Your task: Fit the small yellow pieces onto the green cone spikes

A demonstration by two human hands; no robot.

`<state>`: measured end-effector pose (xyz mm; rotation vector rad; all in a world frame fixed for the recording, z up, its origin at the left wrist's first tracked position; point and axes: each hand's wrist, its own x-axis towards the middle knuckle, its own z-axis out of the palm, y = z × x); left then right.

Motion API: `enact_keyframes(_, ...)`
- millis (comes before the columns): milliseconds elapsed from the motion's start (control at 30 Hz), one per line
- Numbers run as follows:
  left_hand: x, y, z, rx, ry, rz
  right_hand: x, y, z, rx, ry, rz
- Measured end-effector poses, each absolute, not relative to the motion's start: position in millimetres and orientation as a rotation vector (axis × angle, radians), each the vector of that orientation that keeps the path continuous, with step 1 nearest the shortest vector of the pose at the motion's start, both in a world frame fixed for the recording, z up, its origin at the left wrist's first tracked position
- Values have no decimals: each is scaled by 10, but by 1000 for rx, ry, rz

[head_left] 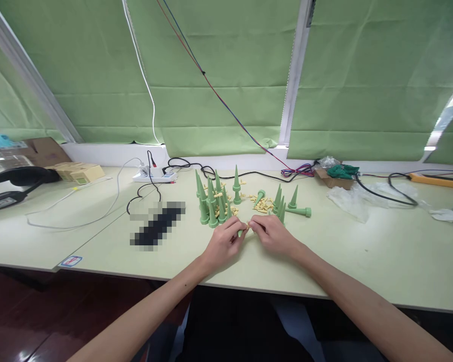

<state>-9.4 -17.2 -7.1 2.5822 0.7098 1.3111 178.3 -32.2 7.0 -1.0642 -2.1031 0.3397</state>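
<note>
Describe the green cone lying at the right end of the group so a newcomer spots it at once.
On the pale table, look just beyond the person's right hand to the upright green cones. The green cone at their right lies on its side, thick end pointing right, unlike those upright neighbours.

A pale table has a seam crossing it toward the left. Near the middle of the surface stand two clusters of green cones, with small yellow pieces strewn between. Along the back edge lie a white power strip and a small cardboard box; headphones rest toward the left end, crumpled plastic toward the right.
</note>
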Motion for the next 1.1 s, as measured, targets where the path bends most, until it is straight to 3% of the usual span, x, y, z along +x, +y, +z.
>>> enact_keyframes(1100,-86,-171,-79,2602,664,1316,1759,-316,68,-1175,-2102,314)
